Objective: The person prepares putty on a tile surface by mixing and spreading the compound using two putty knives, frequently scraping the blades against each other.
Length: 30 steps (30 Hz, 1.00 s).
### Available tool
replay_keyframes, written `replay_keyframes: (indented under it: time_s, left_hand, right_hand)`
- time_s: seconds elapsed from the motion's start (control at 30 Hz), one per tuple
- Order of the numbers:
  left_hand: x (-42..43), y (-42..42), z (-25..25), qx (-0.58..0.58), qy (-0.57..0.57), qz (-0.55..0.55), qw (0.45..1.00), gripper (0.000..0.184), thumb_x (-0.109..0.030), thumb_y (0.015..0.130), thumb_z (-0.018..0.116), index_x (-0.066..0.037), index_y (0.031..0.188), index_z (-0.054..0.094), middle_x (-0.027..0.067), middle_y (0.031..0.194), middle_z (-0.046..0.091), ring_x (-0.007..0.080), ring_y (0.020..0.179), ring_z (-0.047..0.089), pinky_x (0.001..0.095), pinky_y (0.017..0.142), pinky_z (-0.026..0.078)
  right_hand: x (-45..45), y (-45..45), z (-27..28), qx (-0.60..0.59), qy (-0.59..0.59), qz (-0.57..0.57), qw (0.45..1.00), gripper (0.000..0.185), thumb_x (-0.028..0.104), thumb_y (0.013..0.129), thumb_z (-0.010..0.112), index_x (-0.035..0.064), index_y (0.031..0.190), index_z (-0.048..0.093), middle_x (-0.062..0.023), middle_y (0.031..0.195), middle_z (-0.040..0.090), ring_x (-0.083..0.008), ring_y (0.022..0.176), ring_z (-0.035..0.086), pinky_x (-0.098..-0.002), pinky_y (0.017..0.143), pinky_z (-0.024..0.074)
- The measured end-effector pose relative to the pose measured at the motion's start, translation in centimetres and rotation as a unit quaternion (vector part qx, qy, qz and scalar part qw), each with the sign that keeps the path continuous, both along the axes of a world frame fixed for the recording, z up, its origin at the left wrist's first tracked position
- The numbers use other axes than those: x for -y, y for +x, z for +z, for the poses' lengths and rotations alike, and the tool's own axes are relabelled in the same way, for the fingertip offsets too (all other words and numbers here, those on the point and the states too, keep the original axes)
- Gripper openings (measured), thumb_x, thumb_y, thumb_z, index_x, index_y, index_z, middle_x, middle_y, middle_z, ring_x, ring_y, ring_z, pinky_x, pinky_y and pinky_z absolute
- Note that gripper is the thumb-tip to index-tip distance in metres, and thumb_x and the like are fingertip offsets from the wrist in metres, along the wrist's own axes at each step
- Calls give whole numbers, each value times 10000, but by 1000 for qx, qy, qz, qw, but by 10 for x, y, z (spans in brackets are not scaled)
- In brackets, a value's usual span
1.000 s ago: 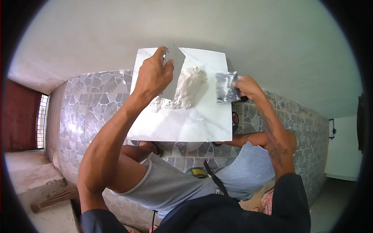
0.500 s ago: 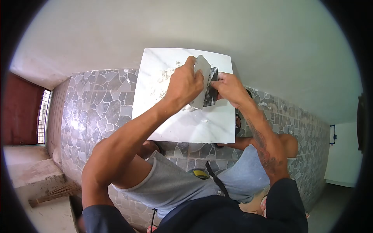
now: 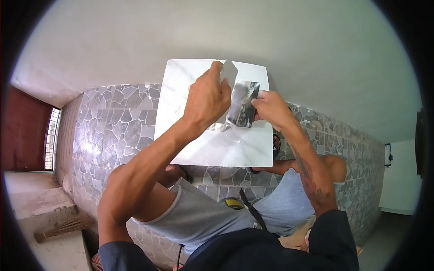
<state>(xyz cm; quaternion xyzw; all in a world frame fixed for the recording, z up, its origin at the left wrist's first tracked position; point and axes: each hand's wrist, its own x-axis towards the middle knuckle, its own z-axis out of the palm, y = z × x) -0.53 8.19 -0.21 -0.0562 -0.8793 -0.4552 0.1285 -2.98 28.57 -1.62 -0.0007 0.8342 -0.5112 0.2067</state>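
Note:
My left hand [image 3: 207, 97] is closed round a flat metal blade [image 3: 229, 74], which stands tilted over the white marbled board [image 3: 208, 151]. My right hand [image 3: 271, 108] pinches a second metal plate [image 3: 244, 104] by its right edge. White paste is smeared on the face of that plate. The two blades are side by side, close together; whether they touch is unclear. Some white paste [image 3: 218, 128] shows on the board below the blades, and my left hand hides most of the rest.
A pale wall [image 3: 217, 31] rises beyond the board. Stone-patterned tiles [image 3: 113, 117] cover the floor. My legs flank the board's near side. At the lower left lies a stick broom [image 3: 63, 227]. A yellow and black tape measure [image 3: 233, 203] is at my waist.
Both hands have come together over the board, the left moving right and the right moving left. Since half a second ago the right plate has turned its paste-smeared face into view.

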Motion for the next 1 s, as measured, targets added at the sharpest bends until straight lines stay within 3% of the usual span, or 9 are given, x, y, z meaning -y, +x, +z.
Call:
replay_keyframes:
  time_s: [0.1, 0.2, 0.4, 0.5, 0.6, 0.8, 0.87, 0.9, 1.0]
  left_hand:
    - [-9, 7, -3, -37, 9, -19, 999, 256, -129, 961, 568, 23, 1162, 525, 304, 900, 677, 475, 810, 670, 518, 748, 514]
    - [-15, 11, -2, -17, 8, -23, 1000, 264, -129, 958, 569, 26, 1165, 518, 311, 914, 675, 489, 821, 665, 523, 756, 516]
    - [-20, 11, -3, -6, 0, -25, 1000, 261, -111, 961, 569, 20, 1176, 503, 298, 967, 661, 484, 873, 647, 537, 774, 498]
    - [-15, 5, -9, -1, -21, -12, 1000, 256, -111, 960, 570, 10, 1175, 506, 295, 977, 663, 484, 873, 646, 539, 772, 497]
    - [-11, 2, -20, -5, -41, -2, 999, 254, -112, 957, 574, -2, 1178, 517, 296, 981, 669, 482, 861, 650, 539, 764, 500]
    - [12, -4, -11, -16, -26, 5, 1000, 284, -125, 949, 585, 7, 1196, 537, 292, 965, 687, 470, 851, 667, 524, 769, 519]
    - [22, -3, -5, 10, -11, -12, 1000, 311, -121, 939, 572, 29, 1208, 530, 305, 1028, 681, 494, 905, 657, 556, 808, 515]
    - [26, -3, -6, -20, -25, 1, 999, 279, -141, 960, 607, -13, 1200, 545, 214, 789, 665, 354, 681, 651, 438, 665, 495]
    - [37, 1, -5, -2, -9, -14, 1000, 283, -144, 960, 612, -9, 1201, 554, 177, 758, 634, 281, 622, 588, 402, 628, 464]
  right_hand:
    - [15, 2, 18, 36, 25, 32, 999, 240, 55, 959, 544, -144, 1038, 651, -151, 907, 703, -221, 761, 706, -339, 688, 606]
    - [21, -5, -1, 7, 29, 14, 999, 231, 39, 901, 545, -145, 944, 678, -209, 853, 724, -276, 704, 734, -373, 661, 578]
    - [32, 1, -3, -37, 45, 39, 998, 262, 82, 913, 554, -142, 1001, 657, -193, 749, 711, -248, 690, 734, -380, 667, 559]
    - [32, 10, -5, -75, -22, 69, 995, 264, 96, 919, 556, -109, 1052, 653, -169, 747, 711, -231, 703, 731, -371, 655, 552]
    - [27, 22, 14, -76, 68, 93, 990, 243, 87, 928, 551, -82, 1071, 653, -141, 761, 716, -193, 729, 722, -356, 648, 547]
    - [-10, 27, 41, -13, -113, -40, 993, 206, 53, 922, 565, -106, 1032, 638, -144, 913, 715, -195, 754, 703, -361, 704, 599]
    - [-36, 21, 29, 19, -197, -53, 979, 243, 69, 940, 579, -85, 1126, 605, -149, 1039, 679, -221, 881, 700, -402, 802, 612]
    - [-44, 22, 28, 36, -232, -70, 970, 260, 76, 947, 584, -75, 1158, 592, -143, 1064, 669, -225, 927, 694, -418, 830, 605]
    - [-58, 25, 17, 71, -335, -94, 935, 303, 97, 960, 597, -48, 1223, 554, -121, 1117, 640, -237, 1036, 663, -463, 898, 580]
